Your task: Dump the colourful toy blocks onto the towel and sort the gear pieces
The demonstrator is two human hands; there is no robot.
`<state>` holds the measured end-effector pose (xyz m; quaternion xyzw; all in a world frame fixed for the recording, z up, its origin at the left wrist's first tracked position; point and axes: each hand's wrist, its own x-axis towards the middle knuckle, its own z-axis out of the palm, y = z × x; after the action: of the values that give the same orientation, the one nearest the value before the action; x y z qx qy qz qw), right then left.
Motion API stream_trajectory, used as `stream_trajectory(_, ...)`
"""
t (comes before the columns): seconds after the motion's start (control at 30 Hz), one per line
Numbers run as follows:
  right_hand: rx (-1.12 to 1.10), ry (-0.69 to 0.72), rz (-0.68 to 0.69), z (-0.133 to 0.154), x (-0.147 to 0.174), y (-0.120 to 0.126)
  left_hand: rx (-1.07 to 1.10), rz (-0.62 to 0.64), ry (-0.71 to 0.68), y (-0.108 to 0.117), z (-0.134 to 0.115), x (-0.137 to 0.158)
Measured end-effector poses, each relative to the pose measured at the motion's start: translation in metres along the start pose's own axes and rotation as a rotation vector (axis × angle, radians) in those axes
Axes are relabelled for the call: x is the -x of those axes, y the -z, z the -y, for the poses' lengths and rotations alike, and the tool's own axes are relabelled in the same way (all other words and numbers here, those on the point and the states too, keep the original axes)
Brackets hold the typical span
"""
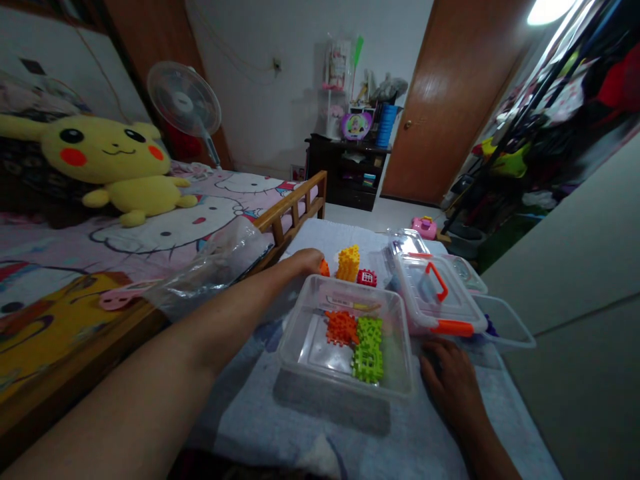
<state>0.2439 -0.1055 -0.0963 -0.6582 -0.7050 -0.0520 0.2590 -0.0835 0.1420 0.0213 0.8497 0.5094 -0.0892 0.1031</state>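
My left hand (311,261) reaches past the far left corner of a clear plastic box (300,357), closed around an orange building block (325,268); most of its fingers are hidden. Beside that block stand a stack of yellow blocks (349,263) and a red window block (367,277). Inside the clear box lie orange blocks (341,328) and green blocks (369,350). My right hand (450,377) rests on the cloth right of the box, fingers stretched out and holding nothing. Just beyond it sits a lidded clear box (420,310) with orange latches.
A pale cloth (260,413) covers the table. Another clear container (407,241) is behind the lidded box, and a white handle (517,327) sticks out at right. A wooden bed rail (285,217) and a plastic bag (215,260) border the left side.
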Motion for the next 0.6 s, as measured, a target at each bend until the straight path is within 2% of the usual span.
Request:
stream_trajectory(0.1, 0.009, 0.006, 0.004, 0.001, -0.001, 0.001, -0.046, 0.015, -0.019, 0.016, 0.011, 0.014)
stream_trajectory(0.2, 0.030, 0.001, 0.009, 0.002, -0.001, 0.002, -0.104, -0.069, -0.034, 0.042, 0.014, 0.038)
stream_trajectory(0.3, 0.045, -0.011, 0.010, 0.004, -0.002, 0.002, -0.124, -0.143, -0.149, 0.069, -0.001, 0.072)
stream_trajectory(0.37, 0.051, -0.015, 0.014, 0.004, -0.002, 0.002, -0.079, -0.129, -0.257, 0.080, -0.021, 0.097)
stream_trajectory(0.47, 0.063, -0.023, 0.018, 0.005, -0.002, 0.002, -0.027, -0.019, -0.398, 0.078, -0.056, 0.125)
stream_trajectory(0.6, 0.057, -0.011, 0.010, 0.005, -0.001, 0.003, -0.004, 0.078, -0.548, 0.045, -0.088, 0.133)
